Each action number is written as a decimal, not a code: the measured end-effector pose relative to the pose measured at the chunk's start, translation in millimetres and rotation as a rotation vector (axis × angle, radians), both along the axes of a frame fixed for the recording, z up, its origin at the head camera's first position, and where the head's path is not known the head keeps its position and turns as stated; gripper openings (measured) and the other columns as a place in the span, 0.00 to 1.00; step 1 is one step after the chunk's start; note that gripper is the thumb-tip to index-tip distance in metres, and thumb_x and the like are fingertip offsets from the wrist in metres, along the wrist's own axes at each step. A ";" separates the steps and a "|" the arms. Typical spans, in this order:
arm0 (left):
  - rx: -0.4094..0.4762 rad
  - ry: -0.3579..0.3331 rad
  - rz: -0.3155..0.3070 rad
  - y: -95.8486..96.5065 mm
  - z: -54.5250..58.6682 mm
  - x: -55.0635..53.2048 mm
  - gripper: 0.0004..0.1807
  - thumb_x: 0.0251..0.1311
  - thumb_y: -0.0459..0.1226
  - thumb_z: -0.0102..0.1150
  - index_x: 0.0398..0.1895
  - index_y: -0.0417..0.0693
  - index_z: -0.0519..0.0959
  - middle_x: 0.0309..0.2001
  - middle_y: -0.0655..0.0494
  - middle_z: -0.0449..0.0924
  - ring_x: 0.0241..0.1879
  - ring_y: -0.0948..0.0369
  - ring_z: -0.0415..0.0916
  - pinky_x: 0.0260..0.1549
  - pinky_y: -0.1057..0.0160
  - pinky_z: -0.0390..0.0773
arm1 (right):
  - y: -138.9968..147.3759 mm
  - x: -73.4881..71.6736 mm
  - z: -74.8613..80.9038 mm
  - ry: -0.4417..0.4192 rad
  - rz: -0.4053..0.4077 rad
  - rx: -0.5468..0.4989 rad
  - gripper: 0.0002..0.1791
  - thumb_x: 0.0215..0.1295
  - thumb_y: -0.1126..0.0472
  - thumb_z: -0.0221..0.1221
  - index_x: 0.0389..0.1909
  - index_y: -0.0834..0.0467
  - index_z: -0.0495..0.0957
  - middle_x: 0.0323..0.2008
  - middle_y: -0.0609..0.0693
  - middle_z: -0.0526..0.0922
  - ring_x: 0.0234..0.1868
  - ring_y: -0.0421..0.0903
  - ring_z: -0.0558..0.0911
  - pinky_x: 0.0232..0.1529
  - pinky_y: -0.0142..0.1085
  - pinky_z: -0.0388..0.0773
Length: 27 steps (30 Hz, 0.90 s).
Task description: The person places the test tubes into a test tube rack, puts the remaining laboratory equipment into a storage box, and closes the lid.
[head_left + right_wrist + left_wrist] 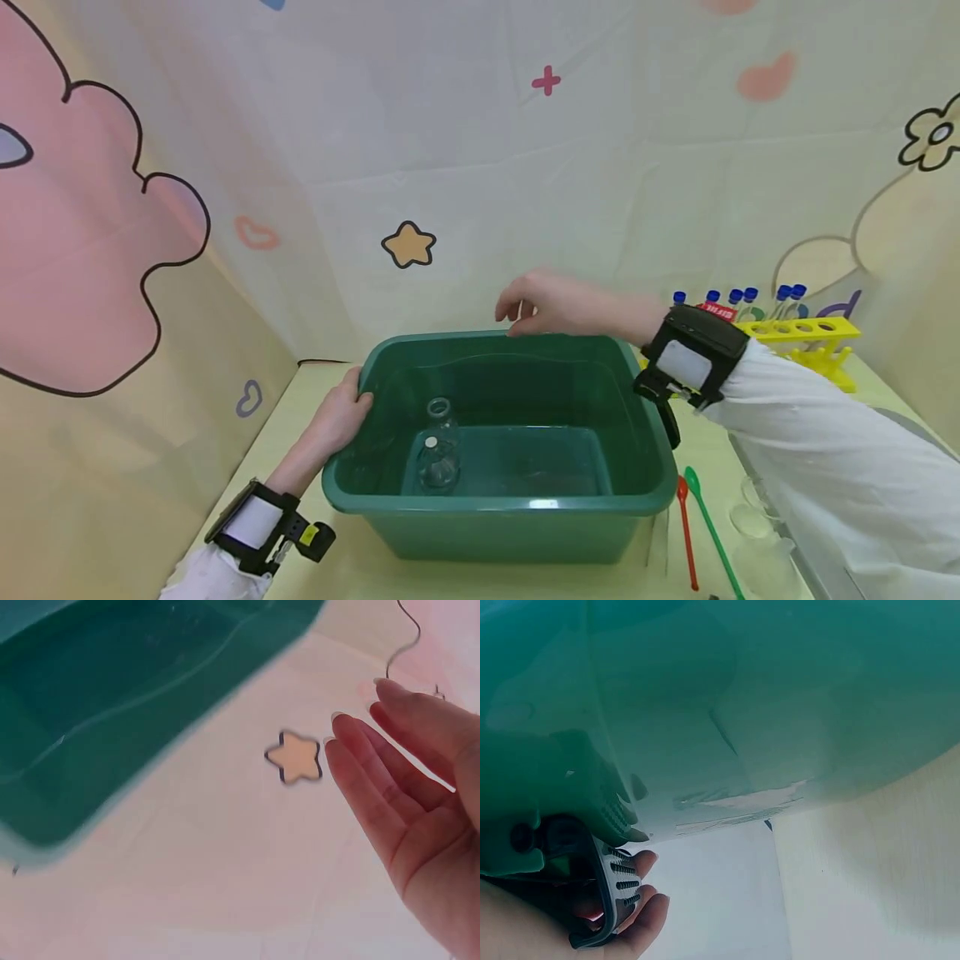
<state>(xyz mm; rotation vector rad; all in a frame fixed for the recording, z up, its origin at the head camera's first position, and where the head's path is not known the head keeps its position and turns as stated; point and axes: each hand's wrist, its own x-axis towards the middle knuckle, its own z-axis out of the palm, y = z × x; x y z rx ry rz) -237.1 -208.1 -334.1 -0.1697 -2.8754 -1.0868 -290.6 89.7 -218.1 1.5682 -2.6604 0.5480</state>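
Apart, hands, left point(341, 417) gripping tub point(495, 532), right point(553, 302) raised

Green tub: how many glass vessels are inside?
2: a white-topped vessel at the left of the tub, another vessel just behind it; others may be hidden.

The green plastic tub point(525, 504) is open from above, with free room over the right part of its floor. Two clear glass bottles, one white-topped point(438, 468) and one open-mouthed point(440, 410), stand in the way at the left. Its walls bar passage straight across the surface point(337, 575). The left hand point(341, 414) takes up the left rim; the right hand point(543, 304) is near the back rim. Rightward, the yellow test tube rack point(806, 331) and right sleeve point(832, 467) obstruct.
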 end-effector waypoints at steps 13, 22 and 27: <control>0.001 0.003 -0.006 1.0 0.0 -0.2 0.21 0.61 0.27 0.37 0.57 0.24 0.55 0.47 0.28 0.68 0.41 0.43 0.71 0.42 0.46 0.69 | 70.0 16.1 14.7 0.070 -0.096 -0.047 0.10 0.52 0.69 0.63 0.37 0.64 0.79 0.34 0.50 0.79 0.31 0.44 0.77 0.34 0.35 0.74; 0.012 -0.008 0.003 -0.3 -1.5 -1.1 0.21 0.62 0.27 0.37 0.57 0.24 0.55 0.47 0.29 0.68 0.41 0.43 0.72 0.41 0.47 0.71 | 119.1 25.1 0.2 -0.042 -0.208 -0.001 0.08 0.55 0.67 0.61 0.37 0.62 0.80 0.31 0.45 0.80 0.30 0.40 0.78 0.33 0.33 0.75; 0.011 -0.005 -0.002 -0.6 -1.0 -1.0 0.21 0.62 0.27 0.37 0.57 0.24 0.55 0.48 0.28 0.68 0.42 0.43 0.71 0.42 0.46 0.70 | 148.4 28.9 -15.3 -0.206 -0.309 0.068 0.10 0.57 0.65 0.59 0.40 0.64 0.79 0.28 0.42 0.79 0.29 0.40 0.77 0.32 0.33 0.74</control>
